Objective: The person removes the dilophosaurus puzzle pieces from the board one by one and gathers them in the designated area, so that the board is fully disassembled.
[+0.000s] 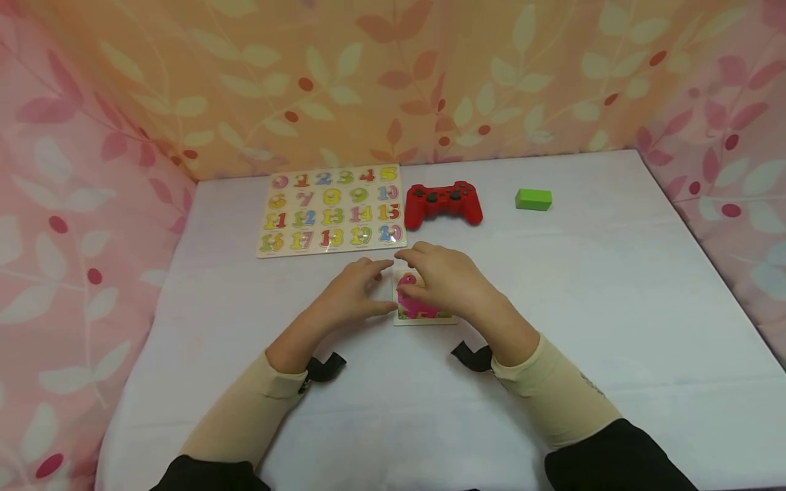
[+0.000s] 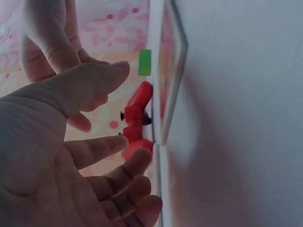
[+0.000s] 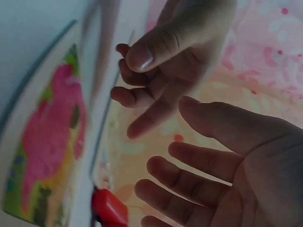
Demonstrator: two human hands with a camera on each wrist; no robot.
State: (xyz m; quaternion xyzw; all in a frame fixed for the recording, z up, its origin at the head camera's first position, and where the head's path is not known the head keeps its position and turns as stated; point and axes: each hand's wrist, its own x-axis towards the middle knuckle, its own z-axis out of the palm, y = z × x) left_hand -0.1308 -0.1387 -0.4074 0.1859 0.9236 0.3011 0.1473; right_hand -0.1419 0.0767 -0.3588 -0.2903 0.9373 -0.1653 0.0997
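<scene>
A small square picture board with a pink dinosaur (image 1: 424,310) lies on the white-covered table below the hands. My right hand (image 1: 451,276) hovers over its upper part, fingers and thumb spread, hiding some of the picture. Just left of the board is my left hand (image 1: 350,290), its thumb and fingers apart and pointing right. From the right wrist view, the dinosaur picture (image 3: 52,137) shows beside both hands, and neither palm holds anything. The left wrist view shows the board's pale edge (image 2: 180,52) and the left hand's loosely bent fingers (image 2: 118,182).
Behind the hands lies a wooden number board (image 1: 319,249) with colourful figures. A red game controller (image 1: 443,202) sits at its right, and a green block (image 1: 533,199) farther right. Patterned cloth (image 1: 393,82) surrounds the table (image 1: 614,327) at the back and sides.
</scene>
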